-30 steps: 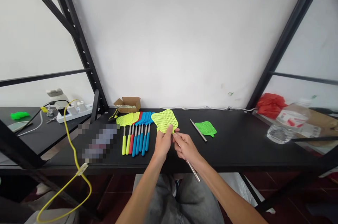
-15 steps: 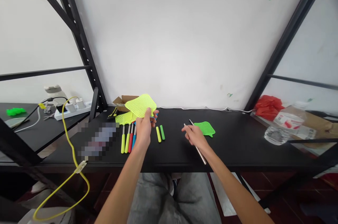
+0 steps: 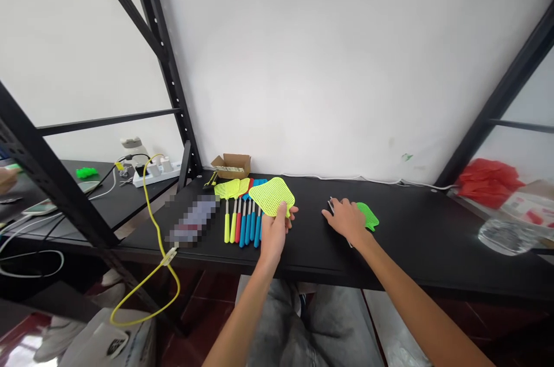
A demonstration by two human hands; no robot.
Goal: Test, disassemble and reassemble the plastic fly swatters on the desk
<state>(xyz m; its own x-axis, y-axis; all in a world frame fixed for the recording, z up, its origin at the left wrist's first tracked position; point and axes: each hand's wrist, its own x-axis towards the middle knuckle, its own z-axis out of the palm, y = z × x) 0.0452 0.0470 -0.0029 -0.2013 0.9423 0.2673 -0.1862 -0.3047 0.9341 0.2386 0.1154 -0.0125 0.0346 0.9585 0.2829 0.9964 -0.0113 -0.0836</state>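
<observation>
The left hand (image 3: 277, 225) is closed on a yellow swatter head (image 3: 272, 197) near its narrow neck: the thumb presses on the mesh, and the head points to about eleven o'clock from this hand, raised above the worktop (image 3: 411, 234).

The right hand (image 3: 347, 220) is palm down over a metal rod (image 3: 331, 204), with the fingers a little bent. The rod comes out at both sides of this hand — its long axis runs from about eleven o'clock to five o'clock. Whether the fingers grip it or only rest on it, I cannot tell, nor whether a second rod is under them. The right hand is clearly the nearer one; the left hand is at nine o'clock from the rod, well apart.

At three o'clock from the right hand, just beside it, lies a green swatter head (image 3: 369, 217), partly hidden. A row of assembled swatters (image 3: 243, 229) lies at nine o'clock from the left hand, handles pointing to six.
</observation>
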